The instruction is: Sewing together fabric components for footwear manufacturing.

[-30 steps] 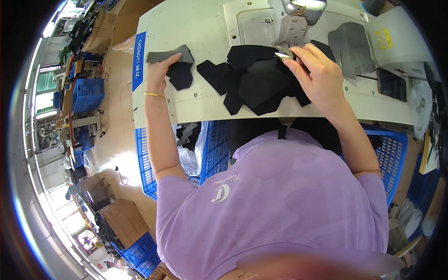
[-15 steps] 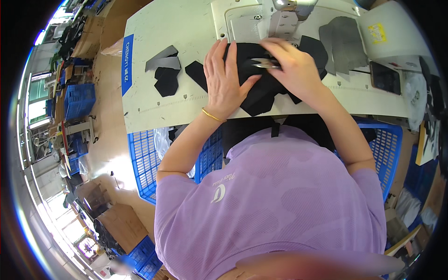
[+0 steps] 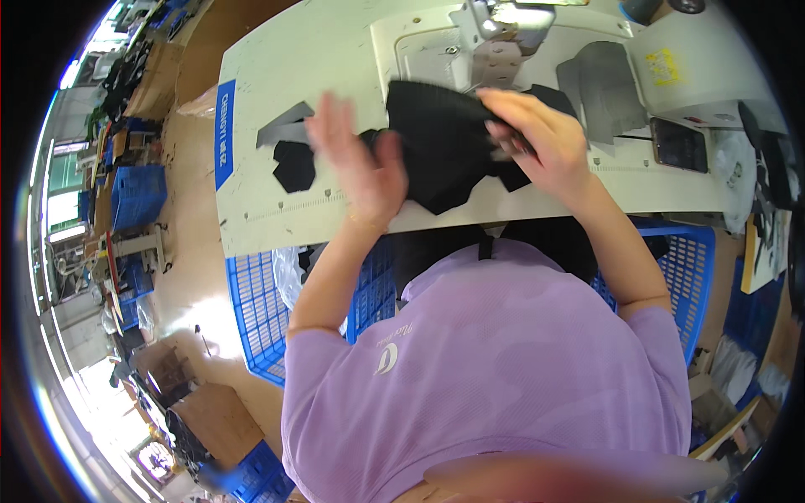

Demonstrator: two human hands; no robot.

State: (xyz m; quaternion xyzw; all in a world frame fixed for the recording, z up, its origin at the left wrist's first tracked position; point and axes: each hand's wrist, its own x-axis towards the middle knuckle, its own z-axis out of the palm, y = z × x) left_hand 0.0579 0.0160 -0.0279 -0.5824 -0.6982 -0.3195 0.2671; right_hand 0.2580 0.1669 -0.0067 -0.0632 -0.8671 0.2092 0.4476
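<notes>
My left hand, blurred by motion, is spread with its fingers stretched out. It hovers beside the left edge of a large black fabric piece and appears to hold nothing. My right hand is at the right side of that fabric, fingers closed round small metal thread snips, mostly hidden in the palm. A small black fabric piece and a grey strip lie left of my left hand. More black fabric shows behind my right hand.
The sewing machine head stands at the back of the white table. Grey fabric pieces and a phone lie to the right. Blue baskets stand below the table's front edge.
My left hand has lifted off the black fabric and moved left. My right hand, with the snips, has shifted slightly right and down, and more of the large black piece shows.
</notes>
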